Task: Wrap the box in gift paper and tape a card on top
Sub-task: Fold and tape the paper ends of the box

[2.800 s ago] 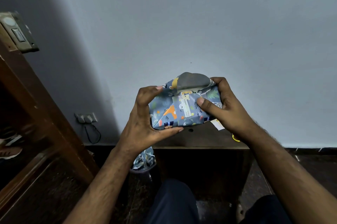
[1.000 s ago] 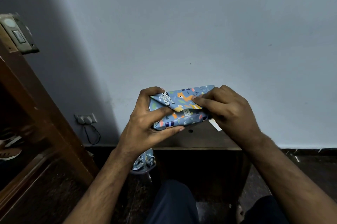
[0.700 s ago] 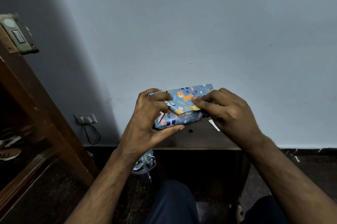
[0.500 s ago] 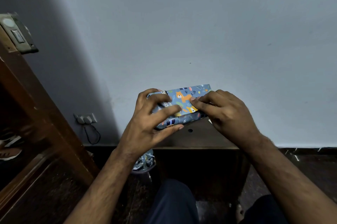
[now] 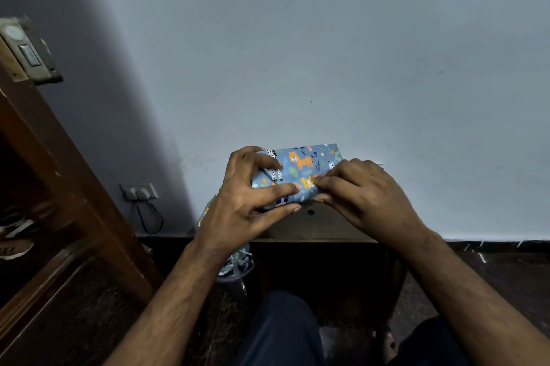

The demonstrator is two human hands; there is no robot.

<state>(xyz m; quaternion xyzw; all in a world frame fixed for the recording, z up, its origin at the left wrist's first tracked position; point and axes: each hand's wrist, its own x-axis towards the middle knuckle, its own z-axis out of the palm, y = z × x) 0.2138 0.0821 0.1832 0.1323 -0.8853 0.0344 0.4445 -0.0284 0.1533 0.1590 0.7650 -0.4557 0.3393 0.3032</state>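
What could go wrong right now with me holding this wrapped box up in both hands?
The end flap may spring open if the right hand lets go: no tape shows on it. The box is held above the wooden table, so a slip of the left hand could drop it.

Wall socket [image 5: 140, 191], door frame [image 5: 74, 181]

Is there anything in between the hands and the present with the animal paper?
No, nothing is. Both hands are right on the wrapped box: the left hand grips its left end and the right hand pinches the paper fold at the front.
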